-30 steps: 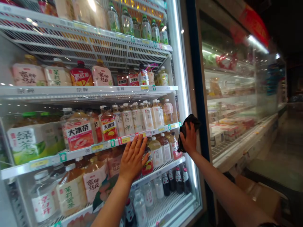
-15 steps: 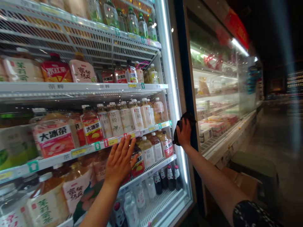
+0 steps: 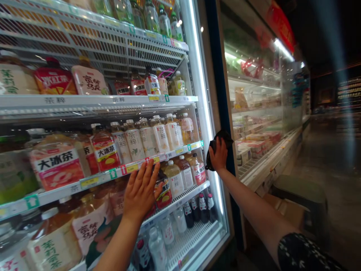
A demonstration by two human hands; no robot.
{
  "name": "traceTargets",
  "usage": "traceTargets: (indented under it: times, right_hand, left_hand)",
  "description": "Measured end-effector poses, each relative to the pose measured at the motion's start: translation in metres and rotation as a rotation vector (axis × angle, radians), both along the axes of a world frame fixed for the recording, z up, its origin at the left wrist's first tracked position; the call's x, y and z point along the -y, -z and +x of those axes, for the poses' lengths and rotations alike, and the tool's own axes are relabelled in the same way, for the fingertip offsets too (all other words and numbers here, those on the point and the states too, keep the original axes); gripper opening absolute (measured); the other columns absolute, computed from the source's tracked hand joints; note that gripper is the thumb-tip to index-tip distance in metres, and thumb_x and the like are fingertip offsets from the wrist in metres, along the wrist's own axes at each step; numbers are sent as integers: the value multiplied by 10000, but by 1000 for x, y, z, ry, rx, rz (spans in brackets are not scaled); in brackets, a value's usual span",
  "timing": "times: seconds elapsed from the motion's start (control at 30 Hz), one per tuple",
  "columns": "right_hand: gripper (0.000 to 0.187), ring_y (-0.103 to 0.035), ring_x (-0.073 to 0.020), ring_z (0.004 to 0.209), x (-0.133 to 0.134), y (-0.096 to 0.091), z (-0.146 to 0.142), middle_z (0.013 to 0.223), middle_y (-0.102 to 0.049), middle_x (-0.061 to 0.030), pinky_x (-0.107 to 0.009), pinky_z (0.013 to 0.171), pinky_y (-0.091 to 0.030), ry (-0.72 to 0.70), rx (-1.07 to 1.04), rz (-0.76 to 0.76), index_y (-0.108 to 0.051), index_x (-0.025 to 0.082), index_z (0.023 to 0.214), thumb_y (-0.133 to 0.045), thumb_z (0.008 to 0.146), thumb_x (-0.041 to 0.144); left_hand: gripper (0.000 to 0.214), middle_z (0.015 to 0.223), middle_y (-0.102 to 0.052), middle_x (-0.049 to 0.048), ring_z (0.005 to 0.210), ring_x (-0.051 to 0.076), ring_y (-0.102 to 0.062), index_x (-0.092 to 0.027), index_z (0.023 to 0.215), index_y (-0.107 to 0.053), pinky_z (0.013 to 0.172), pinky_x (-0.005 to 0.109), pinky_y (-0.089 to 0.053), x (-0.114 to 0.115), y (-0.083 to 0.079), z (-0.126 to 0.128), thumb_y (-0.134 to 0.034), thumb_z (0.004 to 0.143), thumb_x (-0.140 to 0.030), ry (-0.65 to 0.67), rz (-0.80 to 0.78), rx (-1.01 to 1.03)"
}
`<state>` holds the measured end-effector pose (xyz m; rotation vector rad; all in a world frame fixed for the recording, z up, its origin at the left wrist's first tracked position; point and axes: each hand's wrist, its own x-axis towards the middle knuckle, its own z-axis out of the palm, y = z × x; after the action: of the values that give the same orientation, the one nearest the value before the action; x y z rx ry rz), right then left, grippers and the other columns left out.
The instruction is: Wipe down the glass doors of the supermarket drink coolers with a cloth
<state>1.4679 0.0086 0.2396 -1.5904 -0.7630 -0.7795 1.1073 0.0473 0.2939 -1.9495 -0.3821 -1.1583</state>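
Observation:
My left hand (image 3: 138, 195) is raised with its fingers stretched out, in front of the price strip (image 3: 93, 181) of a lit drinks cooler. It looks flat against clear glass, though contact is hard to tell. Behind it stand a red-labelled iced tea bottle (image 3: 164, 192) and pale tea bottles (image 3: 175, 180). My right hand (image 3: 219, 155) is at the cooler's right-hand frame (image 3: 212, 90), its fingers over a black, soft-looking cloth or pouch (image 3: 226, 137). That black thing bunches against the frame; its exact kind is unclear.
Shelves above and below hold many bottles, including large iced tea bottles (image 3: 59, 165) and dark small bottles (image 3: 203, 207). To the right runs an open chilled case (image 3: 255, 145) with packaged goods. A dark stool-like box (image 3: 299, 192) and cardboard (image 3: 284, 210) stand below it.
The view has shifted slightly, so the shelves and bottles sit a little further left and higher. My right hand has moved slightly up with the black thing; my left stays spread.

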Motion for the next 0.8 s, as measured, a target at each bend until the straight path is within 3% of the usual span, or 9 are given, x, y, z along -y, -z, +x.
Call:
traceTargets:
  times: [0.07, 0.1, 0.27, 0.33, 0.4, 0.5, 0.57, 0.7, 0.8]
  right_hand:
    - [665, -286, -364, 1493, -2, -2, 0, 1626, -291, -197, -617, 1143, -322, -11, 4, 10, -272, 206, 1592, -338, 1013, 526]
    - [659, -278, -360, 1500, -1, 12, -3, 1631, -287, -188, -619, 1143, -323, -23, 11, 7, -263, 222, 1596, -339, 1015, 522]
    - [659, -243, -367, 1524, 13, 157, -33, 1650, -240, -187, -631, 1118, -362, -56, -41, -67, -170, 253, 1625, -318, 1030, 492]
    - [667, -260, -373, 1518, 12, 185, -38, 1647, -242, -198, -627, 1111, -379, -57, -82, -60, -162, 245, 1628, -318, 1031, 499]
    - [673, -251, -380, 1522, 7, 176, -40, 1648, -239, -213, -636, 1113, -373, -41, -104, -10, -145, 227, 1633, -310, 1036, 490]
    - [665, -230, -394, 1526, -3, 133, -52, 1660, -216, -209, -691, 1104, -342, 11, -80, 30, -93, 235, 1642, -286, 1042, 448]
    - [673, -211, -393, 1532, -4, 121, -71, 1674, -191, -190, -702, 1102, -334, 1, 4, -22, -56, 250, 1644, -303, 1038, 408]
    - [727, -273, -384, 1511, 16, 172, -98, 1670, -228, -167, -629, 1122, -363, -167, 370, -246, -153, 267, 1638, -459, 981, 331]
    - [694, -403, -368, 1443, 31, 206, -85, 1636, -328, -131, -589, 1093, -414, -220, 592, -327, -280, 317, 1606, -497, 948, 269]
  left_hand:
    - [699, 1669, -260, 37, 1566, 193, -177, -239, 1611, -254, 1303, 383, -60, 1, 0, 0, -527, 979, -364, 2, -12, -6]
    - [699, 1669, -260, 37, 1565, 197, -183, -239, 1610, -257, 1302, 383, -60, 1, 0, 0, -531, 979, -365, 5, -19, -6]
    - [692, 1660, -278, 64, 1564, 206, -183, -219, 1608, -264, 1299, 369, -43, 3, 0, -1, -529, 989, -381, -10, -22, -15]
    - [695, 1654, -291, 75, 1564, 207, -179, -208, 1608, -262, 1299, 367, -37, 3, 0, -1, -526, 991, -388, -27, -9, -21]
    - [703, 1651, -294, 78, 1563, 207, -177, -207, 1610, -255, 1300, 366, -34, 3, 0, -1, -528, 990, -394, -35, -4, -22]
    - [721, 1651, -289, 75, 1563, 204, -174, -214, 1613, -244, 1301, 361, -28, 3, 1, -1, -543, 983, -397, -35, -10, -22]
    - [728, 1650, -292, 78, 1562, 204, -173, -209, 1613, -243, 1301, 359, -24, 4, 1, 0, -551, 980, -394, -39, -14, -25]
    - [723, 1651, -291, 81, 1562, 209, -169, -206, 1611, -250, 1302, 368, -22, 4, 1, 0, -550, 982, -398, -56, -12, -29]
    - [718, 1648, -297, 85, 1563, 210, -164, -197, 1610, -254, 1303, 375, -25, 3, 2, -1, -545, 984, -393, -54, 5, -28]
